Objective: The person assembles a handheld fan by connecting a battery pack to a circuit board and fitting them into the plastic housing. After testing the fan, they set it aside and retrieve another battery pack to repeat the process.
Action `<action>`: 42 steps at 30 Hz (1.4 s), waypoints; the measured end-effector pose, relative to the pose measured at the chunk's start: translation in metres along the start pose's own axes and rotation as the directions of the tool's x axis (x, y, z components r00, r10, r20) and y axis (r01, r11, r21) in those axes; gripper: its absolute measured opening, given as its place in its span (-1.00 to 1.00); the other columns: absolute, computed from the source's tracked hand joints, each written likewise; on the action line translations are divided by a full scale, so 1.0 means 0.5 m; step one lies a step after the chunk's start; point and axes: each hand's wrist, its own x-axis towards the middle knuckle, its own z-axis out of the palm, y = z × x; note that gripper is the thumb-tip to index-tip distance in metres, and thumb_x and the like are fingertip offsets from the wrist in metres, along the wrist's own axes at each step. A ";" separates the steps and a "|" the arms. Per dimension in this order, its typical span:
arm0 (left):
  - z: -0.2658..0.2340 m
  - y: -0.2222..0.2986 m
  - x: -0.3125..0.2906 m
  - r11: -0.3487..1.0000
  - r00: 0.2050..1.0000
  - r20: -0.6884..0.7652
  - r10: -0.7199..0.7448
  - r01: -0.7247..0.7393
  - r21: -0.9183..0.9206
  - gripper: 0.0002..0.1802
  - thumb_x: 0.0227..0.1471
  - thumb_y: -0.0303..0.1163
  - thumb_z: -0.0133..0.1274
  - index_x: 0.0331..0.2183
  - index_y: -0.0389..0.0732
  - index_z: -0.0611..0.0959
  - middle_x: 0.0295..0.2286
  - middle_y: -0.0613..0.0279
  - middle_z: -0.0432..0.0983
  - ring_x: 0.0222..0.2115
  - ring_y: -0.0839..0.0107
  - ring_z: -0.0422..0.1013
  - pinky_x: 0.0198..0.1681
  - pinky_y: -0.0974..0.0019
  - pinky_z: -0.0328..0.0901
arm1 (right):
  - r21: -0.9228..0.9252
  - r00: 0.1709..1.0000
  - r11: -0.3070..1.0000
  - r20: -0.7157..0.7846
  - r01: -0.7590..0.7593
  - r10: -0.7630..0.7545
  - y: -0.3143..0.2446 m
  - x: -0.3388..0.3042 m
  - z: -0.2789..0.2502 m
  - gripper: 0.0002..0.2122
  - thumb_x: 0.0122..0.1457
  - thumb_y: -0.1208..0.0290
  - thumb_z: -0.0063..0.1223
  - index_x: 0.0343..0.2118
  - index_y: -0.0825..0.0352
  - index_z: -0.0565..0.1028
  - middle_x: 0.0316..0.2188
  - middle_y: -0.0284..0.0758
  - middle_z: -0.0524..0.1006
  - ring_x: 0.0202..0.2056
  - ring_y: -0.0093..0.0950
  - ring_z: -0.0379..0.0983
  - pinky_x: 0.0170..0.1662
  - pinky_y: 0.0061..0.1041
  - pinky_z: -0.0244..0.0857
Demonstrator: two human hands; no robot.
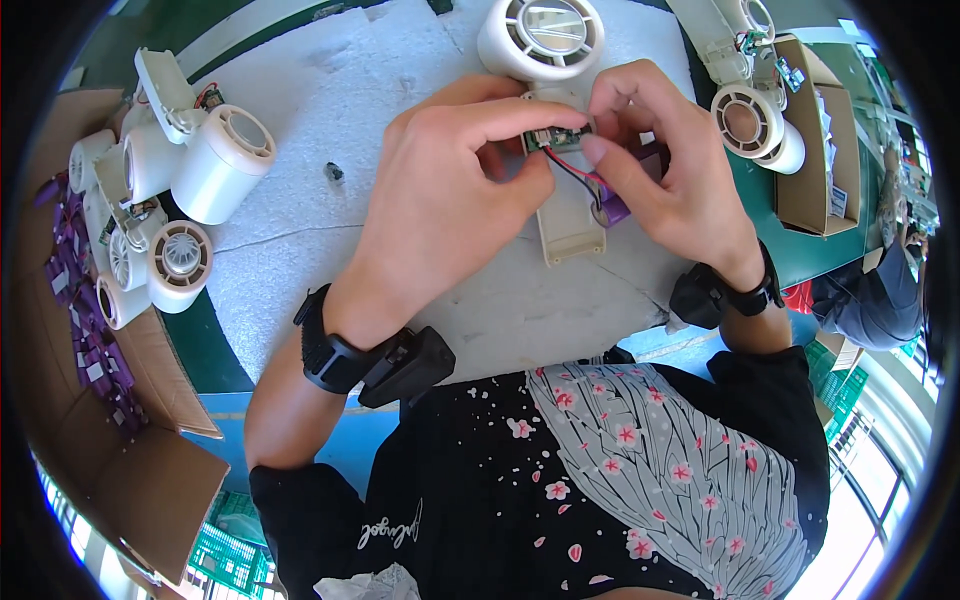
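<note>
A small green circuit board (556, 137) with red and black wires (570, 168) sits over the cream handle (572, 232) of a white fan unit with a round grille (541, 38). My left hand (440, 185) is closed around the board's left side, index finger along its top edge and thumb below. At the board's right end my right hand (672, 170) is pinched, thumb and fingertips close together; the exact grip point is partly hidden. Under the right hand's fingers lies a purple battery cell (614, 208), partly covered, with the wires running toward it.
White foam sheet (290, 270) covers the green table, with a dark scrap (334, 172) on it. Several white fan units (222, 165) stand at left, above a cardboard box (165, 495) of purple cells. More fan units (748, 120) and another carton (822, 150) are at right. A person (870, 300) sits beyond.
</note>
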 end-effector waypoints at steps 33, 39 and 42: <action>0.003 -0.002 0.003 0.999 0.992 -0.128 -0.006 0.000 -0.048 -0.63 -0.16 -0.64 0.08 -0.23 -0.16 0.69 -0.25 0.19 0.52 -0.51 0.55 0.41 -0.41 0.50 0.34 | -0.500 0.982 0.846 0.133 0.186 -0.137 -0.055 -0.030 -0.058 -0.84 -0.17 0.66 0.21 -0.43 0.48 0.57 -0.32 -0.15 0.59 -0.36 -0.26 0.55 -0.29 -0.43 0.45; 0.004 -0.006 0.001 0.998 0.993 -0.110 0.030 -0.035 -0.043 -0.65 -0.15 -0.64 0.08 -0.23 -0.17 0.69 -0.25 0.19 0.51 -0.52 0.55 0.41 -0.40 0.50 0.35 | -0.482 0.992 0.867 0.076 0.126 -0.102 -0.047 -0.038 -0.062 -0.85 -0.14 0.64 0.22 -0.43 0.48 0.58 -0.30 -0.15 0.60 -0.35 -0.25 0.55 -0.27 -0.42 0.45; -0.002 -0.011 0.005 0.998 0.997 -0.077 0.016 -0.020 -0.057 -0.64 -0.14 -0.63 0.08 -0.21 -0.18 0.68 -0.24 0.19 0.51 -0.51 0.56 0.41 -0.39 0.51 0.35 | -0.384 0.986 0.913 0.138 0.140 -0.093 -0.051 -0.032 -0.077 -0.87 -0.11 0.62 0.23 -0.42 0.47 0.59 -0.28 -0.15 0.61 -0.35 -0.26 0.56 -0.26 -0.42 0.45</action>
